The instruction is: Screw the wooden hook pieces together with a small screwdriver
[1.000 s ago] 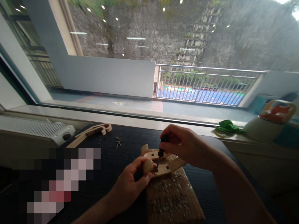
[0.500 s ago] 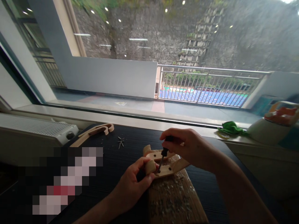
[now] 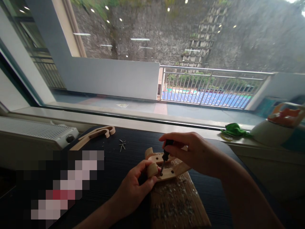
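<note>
My right hand is closed around the black handle of a screwdriver. The shaft slants down to a dark hole near the curled end of a pale wooden hook-shaped piece. My left hand pinches that curled end, thumb in front and fingers behind. A second similar wooden piece lies just behind it. Both rest on a thick wooden board with dark written characters on its near part. The screwdriver's tip is too small to make out against the hole.
Several screws lie loose on the black table. More curved wooden pieces sit at the table's left back, near a white radiator. A green cloth and a round white container stand on the right of the window sill.
My right hand has turned slightly on the screwdriver, with its index finger reaching a little further left. The view has shifted slightly. My left hand keeps its hold on the wooden piece.
</note>
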Motion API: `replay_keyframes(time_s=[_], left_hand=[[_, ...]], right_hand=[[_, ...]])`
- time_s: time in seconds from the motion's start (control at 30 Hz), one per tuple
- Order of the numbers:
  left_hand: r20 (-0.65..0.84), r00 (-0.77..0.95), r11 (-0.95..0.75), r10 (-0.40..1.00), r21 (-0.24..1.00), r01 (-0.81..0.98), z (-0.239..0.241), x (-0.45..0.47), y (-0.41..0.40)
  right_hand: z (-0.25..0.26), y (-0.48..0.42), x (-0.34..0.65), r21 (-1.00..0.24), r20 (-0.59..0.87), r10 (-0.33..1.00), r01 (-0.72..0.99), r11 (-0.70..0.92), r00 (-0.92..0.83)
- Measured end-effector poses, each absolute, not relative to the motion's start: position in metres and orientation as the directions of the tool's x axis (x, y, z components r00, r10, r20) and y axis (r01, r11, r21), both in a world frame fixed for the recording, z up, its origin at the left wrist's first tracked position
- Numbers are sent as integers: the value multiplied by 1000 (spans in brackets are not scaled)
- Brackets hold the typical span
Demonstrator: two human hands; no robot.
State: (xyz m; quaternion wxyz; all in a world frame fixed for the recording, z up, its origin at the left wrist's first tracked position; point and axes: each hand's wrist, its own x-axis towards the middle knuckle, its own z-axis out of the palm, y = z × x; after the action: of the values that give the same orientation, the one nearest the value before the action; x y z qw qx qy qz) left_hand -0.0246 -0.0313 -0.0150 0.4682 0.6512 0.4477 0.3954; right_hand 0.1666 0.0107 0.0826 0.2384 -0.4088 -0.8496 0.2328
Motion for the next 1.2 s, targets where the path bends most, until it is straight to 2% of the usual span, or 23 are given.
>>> replay_keyframes(time_s=[0.27, 0.57, 0.8, 1.0, 1.2], left_hand=[[105, 288, -171, 952, 962, 215, -18, -26, -32], [97, 284, -166, 954, 959, 228, -18, -26, -30], [100, 283, -169, 954, 959, 227, -20, -26, -31], [105, 287, -173, 952, 959, 223, -20, -25, -31], [114, 297, -183, 948, 959, 217, -19, -26, -31]], right_hand=[[82, 14, 166, -534, 293, 804, 609, 587, -517], [83, 13, 171, -577, 272, 790, 564, 591, -549], [84, 14, 169, -561, 312, 798, 577, 593, -516], [88, 9, 166, -530, 346, 751, 544, 651, -562], [87, 10, 168, -544, 331, 767, 553, 631, -549]])
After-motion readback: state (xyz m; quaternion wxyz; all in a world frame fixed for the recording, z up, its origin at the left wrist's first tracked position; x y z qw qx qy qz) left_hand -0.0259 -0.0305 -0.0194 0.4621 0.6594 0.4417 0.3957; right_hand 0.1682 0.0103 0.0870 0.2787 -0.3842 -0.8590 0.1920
